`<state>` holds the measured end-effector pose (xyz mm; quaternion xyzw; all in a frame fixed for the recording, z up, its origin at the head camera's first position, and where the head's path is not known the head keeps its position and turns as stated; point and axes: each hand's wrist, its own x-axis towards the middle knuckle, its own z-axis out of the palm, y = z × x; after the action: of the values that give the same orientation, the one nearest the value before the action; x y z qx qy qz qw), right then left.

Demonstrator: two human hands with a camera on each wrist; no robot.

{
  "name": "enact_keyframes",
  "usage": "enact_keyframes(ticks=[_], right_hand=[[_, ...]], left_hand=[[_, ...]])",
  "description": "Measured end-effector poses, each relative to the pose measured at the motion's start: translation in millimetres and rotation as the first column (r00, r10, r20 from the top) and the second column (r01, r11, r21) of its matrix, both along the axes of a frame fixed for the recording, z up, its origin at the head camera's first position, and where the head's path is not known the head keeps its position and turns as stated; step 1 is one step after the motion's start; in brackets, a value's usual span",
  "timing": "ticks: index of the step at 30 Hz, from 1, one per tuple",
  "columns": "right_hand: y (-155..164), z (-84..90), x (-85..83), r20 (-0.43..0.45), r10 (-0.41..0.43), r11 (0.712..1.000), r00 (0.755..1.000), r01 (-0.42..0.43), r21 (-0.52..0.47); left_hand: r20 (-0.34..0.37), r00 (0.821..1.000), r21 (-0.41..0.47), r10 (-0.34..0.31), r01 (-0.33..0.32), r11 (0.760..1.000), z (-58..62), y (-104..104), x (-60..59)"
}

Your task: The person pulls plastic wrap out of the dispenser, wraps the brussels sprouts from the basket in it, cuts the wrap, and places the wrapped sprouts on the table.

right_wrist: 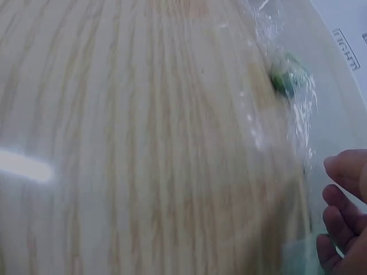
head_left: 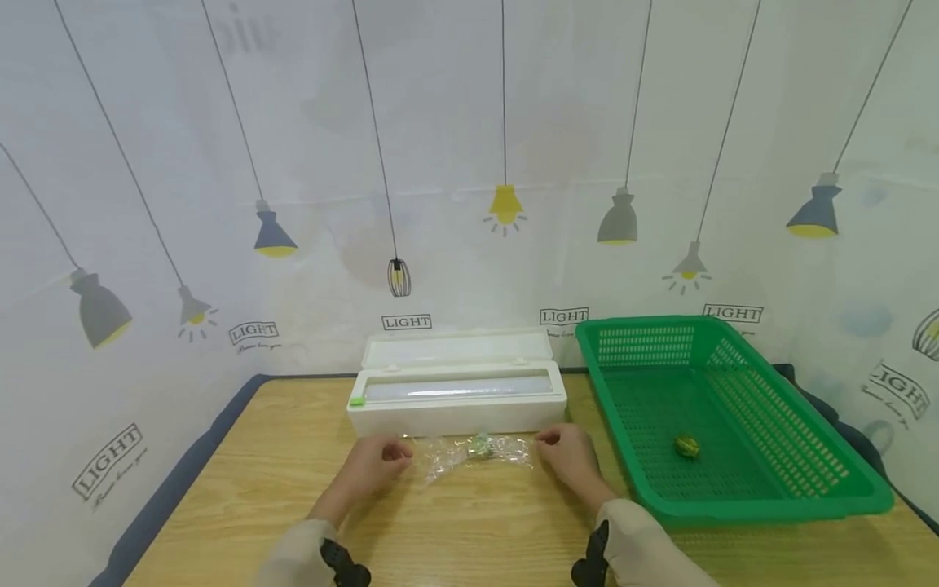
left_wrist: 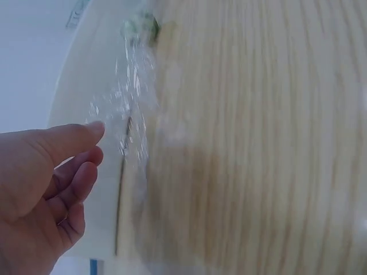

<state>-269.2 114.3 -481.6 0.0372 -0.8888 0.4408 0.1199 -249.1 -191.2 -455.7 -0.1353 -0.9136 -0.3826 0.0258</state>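
A crinkled sheet of clear plastic wrap [head_left: 447, 455] stretches between my two hands, with a small green-and-white ball-like item [head_left: 480, 446] at its middle. My left hand [head_left: 377, 461] pinches the wrap's left end; in the left wrist view the thumb [left_wrist: 86, 133] lies at the film, its index finger hidden. At the other end my right hand [head_left: 568, 452] pinches the film, thumb and fingertips close together. The same green item [right_wrist: 287, 80] appears under shiny folds in the right wrist view. Directly behind the wrap stands a white wrap dispenser box [head_left: 455, 417].
The dispenser's lid [head_left: 455, 350] is raised, showing a roll of film [head_left: 458, 387] and a green slider [head_left: 357, 402]. To the right a green perforated basket [head_left: 726, 514] holds a shiny green-gold ball [head_left: 686, 446]. A patterned wall covering [head_left: 455, 244] rises behind the wooden table [head_left: 455, 538].
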Motion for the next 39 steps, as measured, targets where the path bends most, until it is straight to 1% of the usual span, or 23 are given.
enact_keyframes(ticks=[2,5,6,8,11,15,18,20,21,24,27,29,31,35,39], right_hand=[[-6,2.3,-0.4,-0.025,0.033,0.999,0.999,-0.033,0.000],[-16,5.2,-1.4,-0.062,0.078,0.997,0.995,-0.078,-0.001],[-19,6.3,-1.7,-0.081,0.097,0.995,0.992,-0.097,0.006],[-26,8.6,-2.3,-0.084,0.132,0.991,0.988,-0.132,0.000],[-35,11.9,-3.2,-0.088,0.194,0.981,0.977,-0.195,-0.002],[-45,14.4,-4.2,-0.066,0.282,0.959,0.957,-0.282,0.004],[-50,14.3,-6.1,-0.053,0.336,0.942,0.941,-0.334,0.035],[-51,13.7,-8.6,-0.048,0.357,0.933,0.933,-0.354,0.055],[-52,13.1,-9.6,-0.053,0.363,0.931,0.930,-0.359,0.069],[-54,12.1,-12.8,-0.047,0.368,0.929,0.929,-0.364,0.070],[-54,12.5,-15.0,-0.039,0.369,0.929,0.929,-0.366,0.055],[-54,13.0,-16.0,-0.022,0.373,0.927,0.928,-0.371,0.044],[-54,13.3,-16.9,-0.010,0.380,0.924,0.925,-0.379,0.056],[-53,15.0,-18.0,0.034,0.399,0.914,0.917,-0.400,0.065],[-53,18.0,-16.7,0.080,0.393,0.917,0.916,-0.397,0.044]], left_hand=[[-0.043,0.999,0.017,0.014,-0.013,1.000,1.9,7,0.9],[-0.099,0.995,0.035,0.008,-0.004,0.999,3.1,22,3.4],[-0.106,0.994,0.037,0.002,0.002,0.999,3.2,28,5.0],[-0.118,0.993,0.031,-0.012,0.016,0.999,2.1,41,8.4],[-0.097,0.995,0.047,-0.002,0.006,0.999,-2.5,59,12.8],[-0.080,0.995,0.080,0.062,-0.056,0.995,-10.3,76,13.9],[-0.098,0.991,0.067,0.091,-0.084,0.994,-15.0,80,10.9],[-0.113,0.989,0.041,0.091,-0.087,0.995,-17.3,82,7.9],[-0.135,0.988,0.024,0.081,-0.078,0.997,-17.9,82,6.6],[-0.178,0.982,-0.021,0.066,-0.071,0.997,-19.1,82,3.0],[-0.198,0.978,-0.045,0.061,-0.071,0.996,-18.9,83,1.7],[-0.179,0.982,-0.041,0.067,-0.076,0.996,-18.1,83,1.6],[-0.157,0.985,-0.027,0.068,-0.073,0.997,-17.4,84,1.6],[-0.106,0.992,0.036,0.066,-0.063,0.997,-16.2,87,1.4],[-0.091,0.994,0.098,0.060,-0.050,0.994,-18.6,89,0.1]])
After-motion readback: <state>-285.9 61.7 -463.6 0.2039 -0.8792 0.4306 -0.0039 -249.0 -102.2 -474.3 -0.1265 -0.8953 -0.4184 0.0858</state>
